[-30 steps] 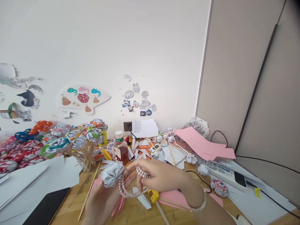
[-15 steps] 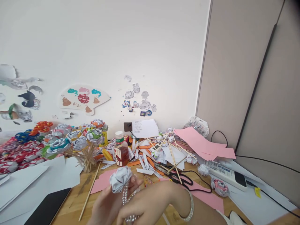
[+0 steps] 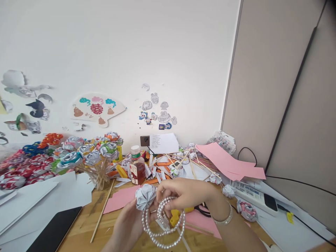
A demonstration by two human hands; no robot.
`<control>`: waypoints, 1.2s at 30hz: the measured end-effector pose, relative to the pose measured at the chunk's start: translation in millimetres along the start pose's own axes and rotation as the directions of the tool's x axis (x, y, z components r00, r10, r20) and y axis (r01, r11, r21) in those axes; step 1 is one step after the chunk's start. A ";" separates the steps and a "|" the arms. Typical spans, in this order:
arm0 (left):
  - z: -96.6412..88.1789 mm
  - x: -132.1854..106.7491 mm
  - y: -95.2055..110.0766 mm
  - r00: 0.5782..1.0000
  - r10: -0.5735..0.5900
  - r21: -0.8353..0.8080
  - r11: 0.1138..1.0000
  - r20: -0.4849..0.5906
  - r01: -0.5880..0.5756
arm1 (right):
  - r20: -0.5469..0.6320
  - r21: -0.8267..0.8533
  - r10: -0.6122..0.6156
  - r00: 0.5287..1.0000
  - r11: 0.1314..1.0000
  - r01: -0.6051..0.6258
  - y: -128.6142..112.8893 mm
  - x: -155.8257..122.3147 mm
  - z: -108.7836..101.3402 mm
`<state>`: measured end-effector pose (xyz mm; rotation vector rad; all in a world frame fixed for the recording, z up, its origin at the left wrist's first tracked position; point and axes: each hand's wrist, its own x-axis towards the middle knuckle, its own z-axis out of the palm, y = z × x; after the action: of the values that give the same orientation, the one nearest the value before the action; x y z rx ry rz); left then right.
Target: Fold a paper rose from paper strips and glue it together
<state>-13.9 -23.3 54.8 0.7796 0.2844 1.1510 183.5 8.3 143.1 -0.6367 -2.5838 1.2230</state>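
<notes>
My left hand (image 3: 127, 220) is closed around the underside of a white folded-paper flower (image 3: 145, 196). Looped below the flower hangs a string of silver-white pearl beads (image 3: 162, 246). Bent fingers of my right hand (image 3: 181, 192) hold part of the bead string close to the flower's right side. How the beads meet the flower is hidden by the fingers. Under the right hand lies something yellow (image 3: 174, 217), partly covered by the bead loops. Pink paper (image 3: 122, 198) lies on the wooden table beyond my left hand.
A bottle of reddish-brown liquid (image 3: 137, 169) stands behind the flower. Finished paper flowers on sticks (image 3: 98, 171) are at left, near white sheets (image 3: 31, 206) and a black tablet-like slab (image 3: 56, 227). Paper scraps lie along the wall; a power strip (image 3: 254, 199) sits at right.
My right hand has risen from below the flower to its right side, drawing up the beads, whose loops now hang open. The flower has shifted slightly right.
</notes>
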 end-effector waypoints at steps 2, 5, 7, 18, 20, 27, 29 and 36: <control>-1.1 -1.0 1.1 1.000 0.008 -0.026 1.000 -0.008 -0.008 | -0.083 0.080 0.017 0.996 0.997 -0.011 8.5 5.4 -0.4; -3.9 -2.5 5.3 0.998 0.056 -0.059 0.997 -0.041 -0.058 | -0.164 0.174 0.066 0.984 0.984 -0.037 18.9 16.6 2.3; -6.7 -3.5 8.5 0.994 0.092 -0.063 0.993 -0.056 -0.095 | -0.169 0.264 0.095 0.981 0.963 -0.048 22.5 23.7 5.9; -12.4 -3.5 13.1 0.995 0.081 0.010 0.997 -0.057 -0.081 | 0.043 0.415 0.052 0.998 0.908 -0.065 42.9 40.7 14.8; -6.8 -2.5 15.3 0.995 0.087 0.037 0.996 -0.039 -0.085 | -0.034 0.367 0.088 0.996 0.928 -0.069 44.0 37.0 10.5; -4.5 2.4 26.8 0.944 0.290 0.065 0.957 -0.158 -0.283 | -0.155 0.591 0.054 0.986 0.805 0.049 32.2 30.9 6.2; -9.5 4.1 27.0 0.931 0.304 0.103 0.952 -0.202 -0.289 | -0.194 0.689 0.030 0.981 0.715 0.115 32.4 34.0 8.3; -25.6 8.0 18.3 0.828 0.522 0.758 0.620 -0.206 -0.202 | -0.508 0.550 0.084 0.857 0.797 0.248 45.2 36.3 3.1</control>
<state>-38.4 -2.4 50.6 1.3251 1.0194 1.6367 163.5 48.5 106.4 -0.5862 -1.6327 1.4901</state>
